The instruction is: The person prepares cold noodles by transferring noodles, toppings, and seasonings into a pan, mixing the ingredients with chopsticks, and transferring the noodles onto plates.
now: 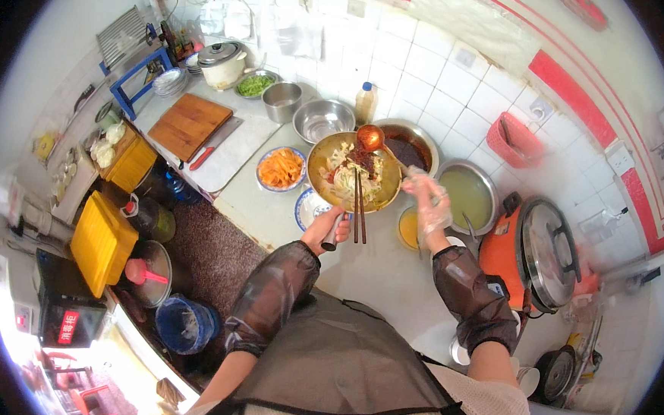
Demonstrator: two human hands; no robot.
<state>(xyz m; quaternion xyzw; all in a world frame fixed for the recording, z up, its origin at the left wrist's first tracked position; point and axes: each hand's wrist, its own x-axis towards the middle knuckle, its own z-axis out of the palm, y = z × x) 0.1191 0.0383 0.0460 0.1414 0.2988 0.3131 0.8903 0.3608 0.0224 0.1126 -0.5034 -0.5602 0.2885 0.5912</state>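
My left hand [326, 230], bare, grips the metal handle of a pan [315, 178]. Sliced pale vegetables [349, 180] with dark red chili sauce on top lie in the pan. Dark wooden chopsticks [359, 215] rest across its near rim, tips in the food. In a clear plastic glove, my right hand [428, 202] holds the handle of a ladle [370, 137], whose reddish, oily bowl is over the pan's far side. Just behind is a metal basin of dark red sauce [406, 152]. Beneath the pan's near left edge, a blue-and-white bowl [308, 209] is partly hidden.
Left of the pan is a plate of orange shredded food [281, 169]. A knife [213, 146] lies beside a wooden board [190, 126]. A steel bowl [324, 121] stands behind. To the right are a yellow liquid bowl [409, 228], a pot of greenish liquid [466, 196] and an orange cooker [503, 246].
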